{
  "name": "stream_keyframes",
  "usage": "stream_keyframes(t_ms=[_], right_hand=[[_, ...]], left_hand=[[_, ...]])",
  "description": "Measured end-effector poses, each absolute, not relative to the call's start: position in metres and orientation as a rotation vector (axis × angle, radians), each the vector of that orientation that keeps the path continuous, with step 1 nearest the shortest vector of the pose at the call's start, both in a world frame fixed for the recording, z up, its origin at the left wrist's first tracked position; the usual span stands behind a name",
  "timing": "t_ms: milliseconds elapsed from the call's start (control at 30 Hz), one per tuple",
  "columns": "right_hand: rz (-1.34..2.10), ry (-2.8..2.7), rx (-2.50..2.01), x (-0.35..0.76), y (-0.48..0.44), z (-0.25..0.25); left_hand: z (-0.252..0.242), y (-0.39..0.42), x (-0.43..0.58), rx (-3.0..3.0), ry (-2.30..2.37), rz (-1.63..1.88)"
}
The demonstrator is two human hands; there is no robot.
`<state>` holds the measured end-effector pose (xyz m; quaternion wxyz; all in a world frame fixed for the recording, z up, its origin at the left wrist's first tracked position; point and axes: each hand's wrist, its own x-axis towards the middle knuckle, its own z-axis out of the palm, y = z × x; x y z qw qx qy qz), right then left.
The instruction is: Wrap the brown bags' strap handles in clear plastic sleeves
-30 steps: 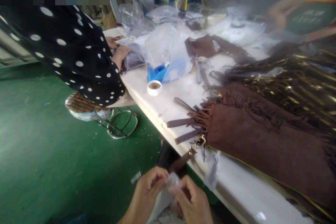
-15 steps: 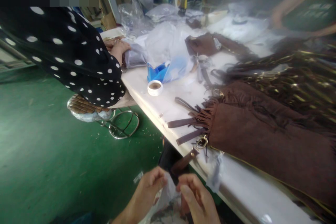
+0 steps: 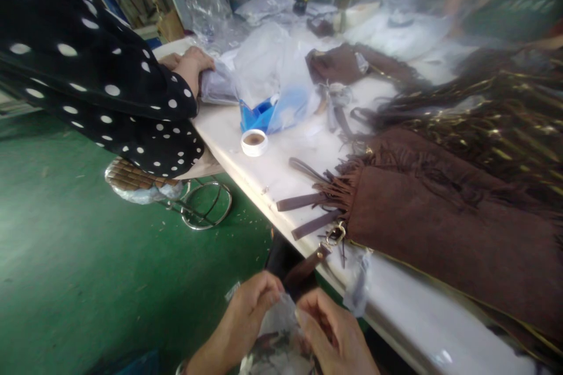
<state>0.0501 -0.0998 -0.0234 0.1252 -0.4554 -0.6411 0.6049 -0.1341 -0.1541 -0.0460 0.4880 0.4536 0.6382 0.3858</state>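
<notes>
At the bottom of the view my left hand and my right hand are both closed in a pinch on a thin clear plastic bag, held low in front of the table's near edge. Something dark shows inside the bag; I cannot make it out. Just above my hands a brown strap with a brass clasp hangs off the edge of the white table. It belongs to a brown fringed suede bag lying on the table.
A person in a black polka-dot top sits on a stool at the left, hands on a plastic-wrapped bundle. A roll of tape, blue plastic, more brown bags and clear plastic lie farther back. Green floor lies at the left.
My hands have come closer together and the clear bag has risen between them. The seated person's hands have shifted on the bundle. The view has moved slightly.
</notes>
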Motion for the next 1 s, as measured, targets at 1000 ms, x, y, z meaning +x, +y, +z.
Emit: stream_keyframes(t_ms=[1000], right_hand=[[1.480,-2.357,-1.474,0.049,-0.104,-0.028]], left_hand=[[-0.040,-0.149,-0.149,1.509,1.521,0.485]])
